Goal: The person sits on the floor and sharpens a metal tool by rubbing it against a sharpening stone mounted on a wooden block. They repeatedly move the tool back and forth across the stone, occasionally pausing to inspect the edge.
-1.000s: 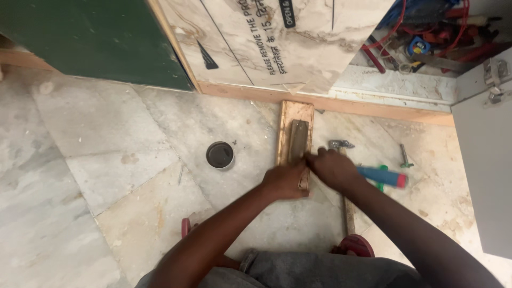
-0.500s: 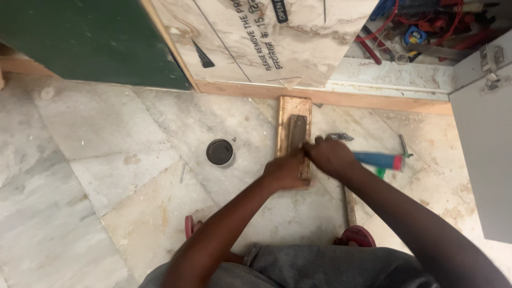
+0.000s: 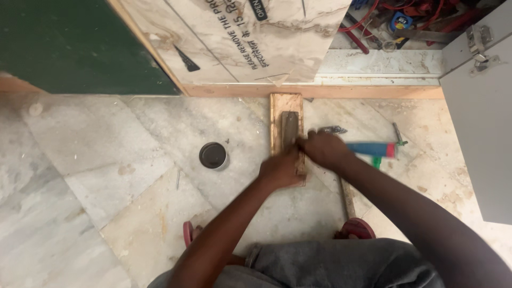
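A small wooden board (image 3: 279,111) lies on the marble floor, its far end against a wooden threshold strip. A dark flat metal piece (image 3: 289,128) rests lengthwise on top of it. My left hand (image 3: 278,169) presses on the board's near end. My right hand (image 3: 323,149) lies over the board's right edge, fingers touching the near end of the metal piece. Motion blur hides the grip of both hands.
A small round dark tin (image 3: 213,155) sits left of the board. A blue and red handled tool (image 3: 373,149) and a small metal tool (image 3: 330,129) lie to the right. A marble slab (image 3: 250,37) leans behind; a grey cabinet door (image 3: 482,117) stands right.
Both hands stay on the board's near end; they have shifted slightly along it. The camera view has drifted a little.
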